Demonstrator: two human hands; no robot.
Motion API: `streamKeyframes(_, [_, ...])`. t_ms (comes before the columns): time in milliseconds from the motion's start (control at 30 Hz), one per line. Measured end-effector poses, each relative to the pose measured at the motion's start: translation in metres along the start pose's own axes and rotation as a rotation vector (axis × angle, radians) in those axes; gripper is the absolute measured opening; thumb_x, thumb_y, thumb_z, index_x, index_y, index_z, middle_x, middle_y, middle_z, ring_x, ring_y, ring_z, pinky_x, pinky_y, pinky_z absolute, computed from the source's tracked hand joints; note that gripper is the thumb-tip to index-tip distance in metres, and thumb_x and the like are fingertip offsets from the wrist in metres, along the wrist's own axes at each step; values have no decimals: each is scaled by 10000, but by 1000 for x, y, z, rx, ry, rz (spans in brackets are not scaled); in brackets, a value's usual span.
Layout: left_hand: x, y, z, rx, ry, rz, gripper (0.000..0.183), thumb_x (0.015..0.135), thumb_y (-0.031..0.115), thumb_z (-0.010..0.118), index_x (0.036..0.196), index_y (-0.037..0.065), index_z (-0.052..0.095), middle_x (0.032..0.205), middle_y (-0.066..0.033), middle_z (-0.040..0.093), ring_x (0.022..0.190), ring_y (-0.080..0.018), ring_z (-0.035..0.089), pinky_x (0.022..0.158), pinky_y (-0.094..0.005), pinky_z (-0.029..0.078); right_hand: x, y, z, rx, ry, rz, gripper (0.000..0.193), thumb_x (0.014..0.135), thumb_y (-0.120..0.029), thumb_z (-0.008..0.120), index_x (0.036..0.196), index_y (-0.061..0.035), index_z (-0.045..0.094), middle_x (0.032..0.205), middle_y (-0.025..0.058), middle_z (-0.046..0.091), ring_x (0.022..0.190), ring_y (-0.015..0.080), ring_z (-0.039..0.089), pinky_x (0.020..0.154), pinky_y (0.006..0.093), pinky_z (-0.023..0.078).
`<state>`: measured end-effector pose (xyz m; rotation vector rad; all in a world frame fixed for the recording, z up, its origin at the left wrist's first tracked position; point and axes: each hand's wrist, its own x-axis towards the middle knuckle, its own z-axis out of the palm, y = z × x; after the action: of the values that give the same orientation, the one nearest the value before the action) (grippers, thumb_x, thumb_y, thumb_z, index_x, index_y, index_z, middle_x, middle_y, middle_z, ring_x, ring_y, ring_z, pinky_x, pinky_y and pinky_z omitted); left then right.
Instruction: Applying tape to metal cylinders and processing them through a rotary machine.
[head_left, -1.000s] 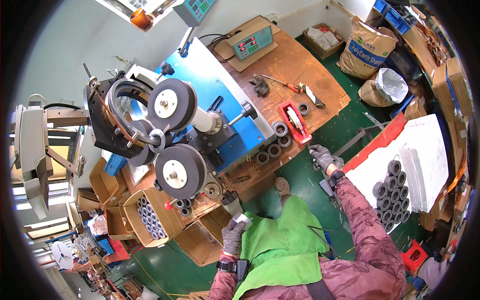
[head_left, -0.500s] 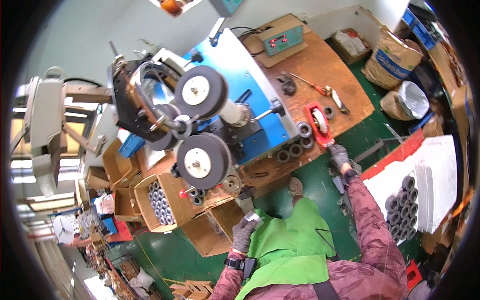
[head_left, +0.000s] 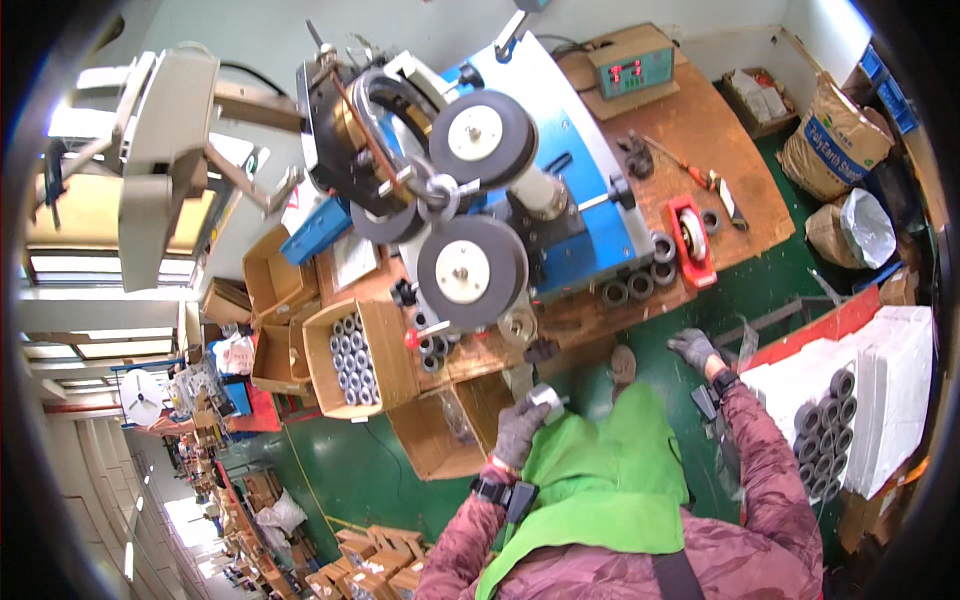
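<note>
Gloved left hand (head_left: 515,434) held a pale silvery part (head_left: 546,397).
From where I stood, the part projected past the left fingers (head_left: 528,413), which were closed on it near the green apron (head_left: 610,460). The right hand (head_left: 692,347) was apart from the red tape dispenser (head_left: 705,272), fingers loosely bent; I could not tell whether they held anything.
</note>
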<state>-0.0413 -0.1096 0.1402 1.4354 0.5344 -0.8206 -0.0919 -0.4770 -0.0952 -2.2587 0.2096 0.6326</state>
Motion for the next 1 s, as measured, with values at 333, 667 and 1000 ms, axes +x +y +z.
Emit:
streamKeyframes(333, [-19,23,-18,283,-70,366,279,777,152,626,975,-45,626,1007,-105,608,874,-169,580,779,-273,444,-77,-340,-83,-20,-346,-550,276,792,-344,542,859,-96,643,765,137,623,723,298,605,668,389,473])
streamKeyframes(667, [-80,34,-73,-47,-227,268,329,783,162,620,1052,-27,598,979,-76,614,868,-129,560,773,-263,441,-88,-372,-70,-181,-258,-468,512,728,-437,655,1078,-86,527,886,175,610,830,319,602,724,401,465])
streamKeyframes(1000, [-78,27,-90,99,-367,377,417,738,300,691,1002,-6,590,885,-31,596,827,-110,531,780,-256,429,-104,-400,-33,12,-204,-484,463,718,-291,677,1078,-58,502,873,163,621,831,300,613,738,373,479])
